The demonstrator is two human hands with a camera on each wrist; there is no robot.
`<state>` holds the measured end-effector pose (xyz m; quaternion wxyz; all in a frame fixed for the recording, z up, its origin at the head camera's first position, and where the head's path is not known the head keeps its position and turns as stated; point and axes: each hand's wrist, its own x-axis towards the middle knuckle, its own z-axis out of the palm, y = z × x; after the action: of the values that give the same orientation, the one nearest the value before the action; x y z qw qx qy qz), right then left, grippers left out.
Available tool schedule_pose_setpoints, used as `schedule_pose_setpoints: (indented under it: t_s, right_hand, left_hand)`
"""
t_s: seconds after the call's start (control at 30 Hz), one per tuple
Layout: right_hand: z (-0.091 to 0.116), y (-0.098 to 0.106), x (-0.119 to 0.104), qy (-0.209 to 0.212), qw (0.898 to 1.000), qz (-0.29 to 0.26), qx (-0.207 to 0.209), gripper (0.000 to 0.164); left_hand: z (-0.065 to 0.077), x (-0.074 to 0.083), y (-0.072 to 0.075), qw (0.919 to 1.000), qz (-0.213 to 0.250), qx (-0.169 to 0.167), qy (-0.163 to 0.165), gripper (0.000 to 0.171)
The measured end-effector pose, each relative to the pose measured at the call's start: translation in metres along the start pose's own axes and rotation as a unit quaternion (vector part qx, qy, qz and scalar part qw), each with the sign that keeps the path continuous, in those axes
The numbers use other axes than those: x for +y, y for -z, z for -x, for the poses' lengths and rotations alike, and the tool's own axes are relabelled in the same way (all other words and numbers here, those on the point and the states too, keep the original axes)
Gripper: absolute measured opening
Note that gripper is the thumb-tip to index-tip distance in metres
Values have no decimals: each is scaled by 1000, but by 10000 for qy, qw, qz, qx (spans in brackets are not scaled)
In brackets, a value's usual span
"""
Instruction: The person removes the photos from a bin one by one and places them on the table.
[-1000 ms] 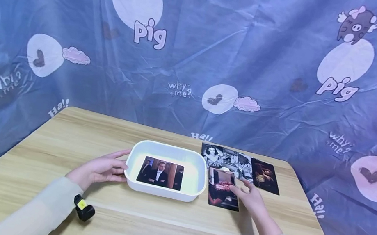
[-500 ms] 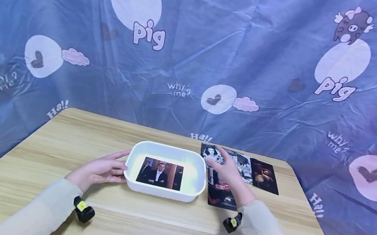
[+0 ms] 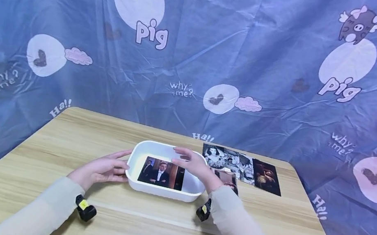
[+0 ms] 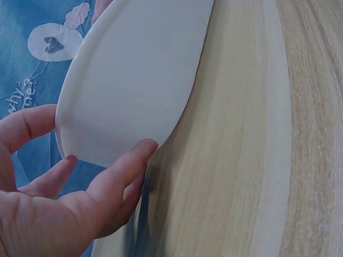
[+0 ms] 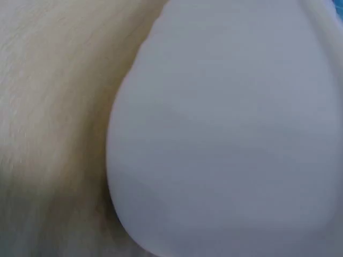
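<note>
A white plastic tray (image 3: 162, 192) with rounded corners stands on the table, and a photo of a person in a dark suit (image 3: 160, 176) lies face up inside. My left hand (image 3: 102, 169) rests against the tray's left end. In the left wrist view, spread fingertips of the left hand (image 4: 88, 201) touch the outside of the white wall (image 4: 134, 75). Over the tray's right part hovers my right hand (image 3: 193, 165), fingers extended, with nothing seen in its grasp. The right wrist view is blurred, mostly filled by the tray's outer wall (image 5: 225, 128), and hides the hand.
Right of the tray lies a reddish photo (image 3: 228, 178), partly covered by my right arm. Behind it are black-and-white photos (image 3: 215, 157) and a dark photo (image 3: 267, 177). A blue printed curtain (image 3: 191, 55) hangs behind the wooden table (image 3: 140, 226).
My right hand has left the reddish photo, swept left past the black-and-white photos, and is now above the tray. The left hand and the tray have stayed put.
</note>
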<state>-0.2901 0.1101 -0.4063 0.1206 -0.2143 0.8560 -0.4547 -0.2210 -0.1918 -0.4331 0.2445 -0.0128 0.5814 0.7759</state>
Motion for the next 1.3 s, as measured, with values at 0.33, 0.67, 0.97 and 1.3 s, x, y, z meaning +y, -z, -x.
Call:
schedule_pose_setpoints:
  t_s: [0.33, 0.67, 0.97, 1.3]
  right_hand:
    - [-9, -14, 13, -78, 9985, 361, -414, 64]
    - [-7, -27, 12, 281, 9704, 2315, -630, 86]
    - [-7, -33, 13, -27, 9567, 2863, -527, 81]
    - [-12, -31, 18, -40, 9549, 2967, -143, 69]
  left_hand:
    - [0, 1, 0, 10000, -68, -13, -5, 84]
    - [-1, 1, 1, 10000, -86, -25, 30, 85]
    - [-1, 0, 0, 10000, -43, -6, 59, 84]
    - [-1, 0, 0, 10000, -35, 14, 87, 83]
